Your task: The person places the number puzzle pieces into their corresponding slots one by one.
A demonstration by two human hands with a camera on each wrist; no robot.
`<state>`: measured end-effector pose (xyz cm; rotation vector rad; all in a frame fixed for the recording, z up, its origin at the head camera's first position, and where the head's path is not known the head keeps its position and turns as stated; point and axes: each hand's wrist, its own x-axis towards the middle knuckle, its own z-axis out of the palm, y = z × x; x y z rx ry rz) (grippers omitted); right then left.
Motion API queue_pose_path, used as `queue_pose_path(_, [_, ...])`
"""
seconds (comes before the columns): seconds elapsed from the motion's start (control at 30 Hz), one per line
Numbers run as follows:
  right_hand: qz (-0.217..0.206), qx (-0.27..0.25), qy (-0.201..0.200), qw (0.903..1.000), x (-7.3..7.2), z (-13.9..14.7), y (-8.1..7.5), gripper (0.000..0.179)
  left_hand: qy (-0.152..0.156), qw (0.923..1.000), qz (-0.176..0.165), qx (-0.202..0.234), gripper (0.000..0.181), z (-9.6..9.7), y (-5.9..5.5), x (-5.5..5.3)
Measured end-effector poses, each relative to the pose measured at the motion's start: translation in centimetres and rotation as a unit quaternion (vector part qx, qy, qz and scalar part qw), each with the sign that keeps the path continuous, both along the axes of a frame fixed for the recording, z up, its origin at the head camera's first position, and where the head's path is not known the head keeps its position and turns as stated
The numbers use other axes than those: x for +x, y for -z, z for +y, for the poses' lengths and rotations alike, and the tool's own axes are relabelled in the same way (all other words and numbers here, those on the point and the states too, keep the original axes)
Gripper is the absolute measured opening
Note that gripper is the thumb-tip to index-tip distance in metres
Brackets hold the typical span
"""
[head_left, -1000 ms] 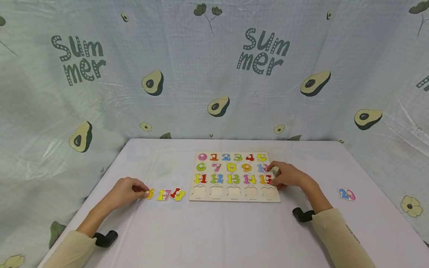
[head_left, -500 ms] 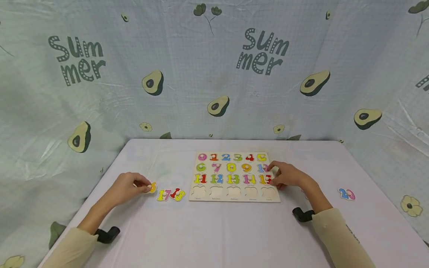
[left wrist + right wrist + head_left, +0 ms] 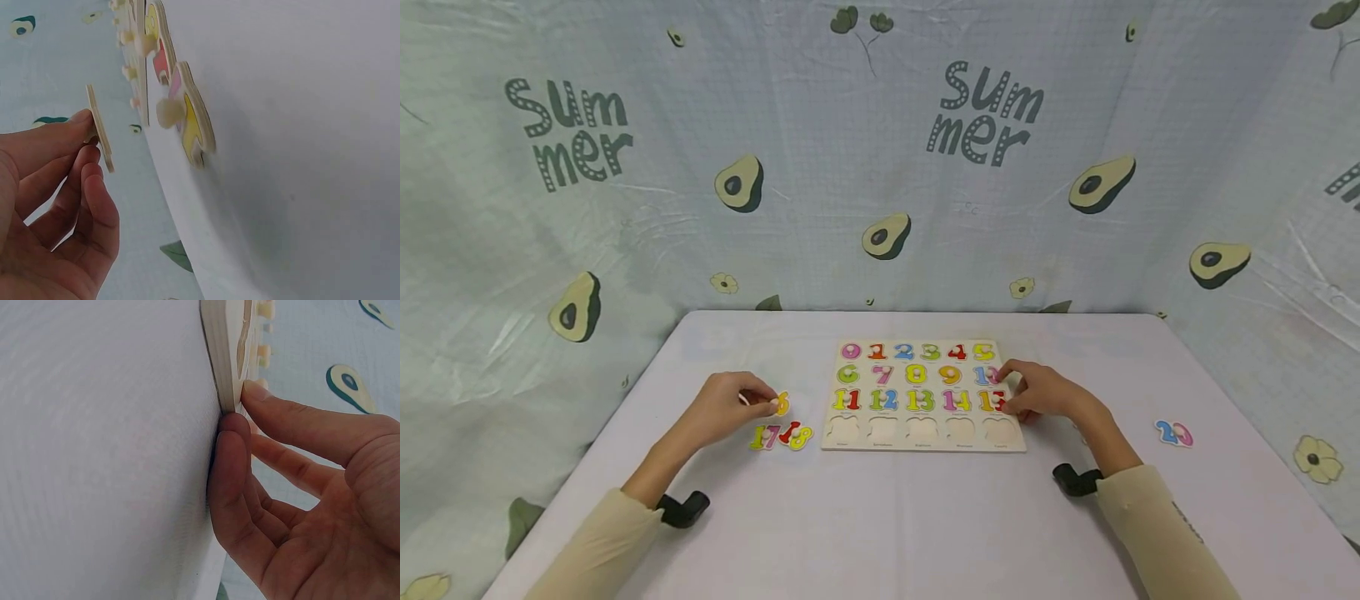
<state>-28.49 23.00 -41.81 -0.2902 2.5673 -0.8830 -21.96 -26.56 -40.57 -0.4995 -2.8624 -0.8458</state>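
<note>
My left hand (image 3: 726, 406) pinches a flat wooden number piece (image 3: 783, 403) by the knob on its face. A yellow-orange 6 shows on it, the rest hidden by the fingers. In the left wrist view this piece (image 3: 100, 128) stands on edge, raised off the table. Just below the hand lie the 17 piece (image 3: 766, 437) and the 18 piece (image 3: 796, 436). My right hand (image 3: 1047, 393) grips the right edge of the wooden number board (image 3: 827, 442), thumb on its face and fingers at its side. Its fingertips partly cover the 10 and 15.
Coloured numbers from 0 to 15 fill the board's upper rows, and its front row has bare recesses (image 3: 922, 431). A 20 piece (image 3: 1173, 433) lies far right on the white-covered table (image 3: 880, 533). A patterned curtain (image 3: 805, 125) hangs behind and at both sides.
My left hand has lifted the number piece and carried it right and away from me, to just beyond the 17 and 18. The right hand has kept its grip on the board.
</note>
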Motion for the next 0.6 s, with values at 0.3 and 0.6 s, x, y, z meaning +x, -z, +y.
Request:
queue_pose_path(0.3, [-0.002,0.001,0.006,1.0,-0.1,-0.1,0.0,0.053,0.024,0.9982,-0.049,0.024,0.009,4.5,0.6,-1.4])
queue_pose_path(0.6, [-0.003,0.002,0.005,1.0,-0.2,-0.1,0.1,0.052,0.056,0.9957,-0.071,0.021,0.009,7.7,1.3,-2.0])
